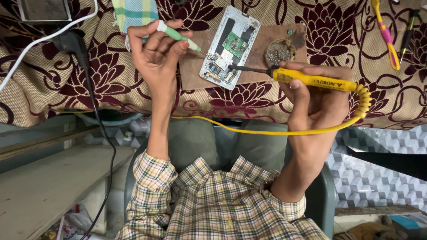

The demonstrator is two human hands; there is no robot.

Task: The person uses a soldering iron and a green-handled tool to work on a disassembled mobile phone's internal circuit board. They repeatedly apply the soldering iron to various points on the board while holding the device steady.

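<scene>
Clamping green-handled tool [178, 38] in left hand [155, 53]; right hand [311, 95] grip clamped on yellow soldering iron [311, 80] over opened phone [229, 46].

Soft, even indoor light falls from above onto the patterned cloth [111, 75], bright enough to read its flowers clearly. Short, faint shadows sit just beside the hands on that cloth. A mild sheen shows on the opened phone [229, 46] lying on the cloth. Below the cloth's edge the scene turns dimmer and greyer. Focus is sharp at the middle; straight lines bend slightly toward the corners
</scene>
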